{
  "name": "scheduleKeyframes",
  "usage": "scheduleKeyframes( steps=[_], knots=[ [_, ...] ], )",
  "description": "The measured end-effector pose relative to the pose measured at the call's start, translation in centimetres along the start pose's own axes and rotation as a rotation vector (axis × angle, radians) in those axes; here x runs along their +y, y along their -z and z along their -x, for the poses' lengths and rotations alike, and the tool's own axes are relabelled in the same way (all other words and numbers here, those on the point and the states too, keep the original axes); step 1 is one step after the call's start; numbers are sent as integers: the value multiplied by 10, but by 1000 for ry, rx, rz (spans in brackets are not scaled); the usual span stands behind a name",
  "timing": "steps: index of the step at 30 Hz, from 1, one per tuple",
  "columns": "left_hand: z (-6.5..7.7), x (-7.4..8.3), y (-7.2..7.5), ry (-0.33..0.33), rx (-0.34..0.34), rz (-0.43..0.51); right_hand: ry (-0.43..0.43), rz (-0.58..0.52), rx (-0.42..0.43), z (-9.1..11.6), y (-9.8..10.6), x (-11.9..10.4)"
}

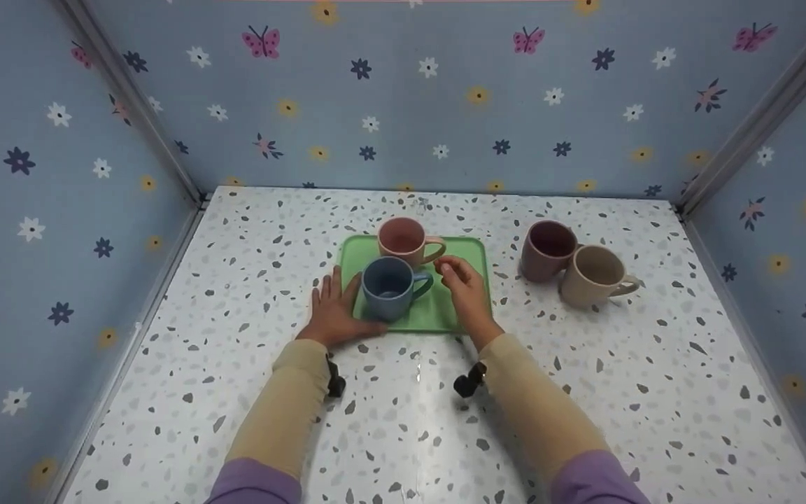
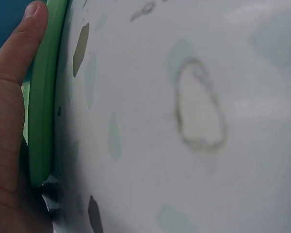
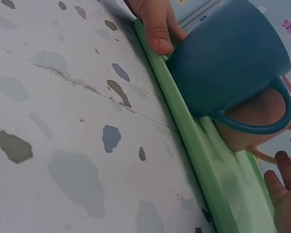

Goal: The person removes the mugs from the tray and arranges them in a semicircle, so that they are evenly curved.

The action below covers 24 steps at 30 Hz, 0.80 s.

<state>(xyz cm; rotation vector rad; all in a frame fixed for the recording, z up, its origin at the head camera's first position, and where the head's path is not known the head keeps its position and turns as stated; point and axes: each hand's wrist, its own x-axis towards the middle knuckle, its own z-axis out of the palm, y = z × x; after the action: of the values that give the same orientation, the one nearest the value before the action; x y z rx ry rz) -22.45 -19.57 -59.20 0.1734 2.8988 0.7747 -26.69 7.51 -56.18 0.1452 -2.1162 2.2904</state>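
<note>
A light green tray (image 1: 439, 311) lies on the table with two mugs standing on it. The blue mug (image 1: 387, 306) is in front, and the pink mug (image 1: 403, 241) is just behind it, partly covered. My left hand (image 1: 333, 316) rests at the tray's left front corner, fingers spread and straight, thumb along the front edge beside the blue mug. Over the tray's right part is my right hand (image 1: 468, 294), its fingers loosely bent close to the pink mug's handle. In the right wrist view these fingertips (image 3: 287, 170) appear apart from the handle, holding nothing.
To the right of the tray, a dark mauve mug (image 1: 546, 259) and a beige mug (image 1: 590, 280) stand close together on the speckled table (image 1: 417, 420). Flowered blue panels (image 1: 403, 91) wall the table at the back and both sides.
</note>
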Motion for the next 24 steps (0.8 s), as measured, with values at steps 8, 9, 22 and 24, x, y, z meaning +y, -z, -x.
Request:
scheduleKeyframes(
  steps=[8,9,22,24],
  knots=[
    [0,1,1,2,-16,-15,-64,-39,-77,5,-14,6],
    [0,1,2,-2,-14,-20,-73,-36,-80,6,-16,6],
    [2,5,6,-13,-5,-42,-98,-66,-105,11,-23,13],
    [2,5,5,-11,-7,-38,-106,-72,-107,12,-23,13]
  ],
)
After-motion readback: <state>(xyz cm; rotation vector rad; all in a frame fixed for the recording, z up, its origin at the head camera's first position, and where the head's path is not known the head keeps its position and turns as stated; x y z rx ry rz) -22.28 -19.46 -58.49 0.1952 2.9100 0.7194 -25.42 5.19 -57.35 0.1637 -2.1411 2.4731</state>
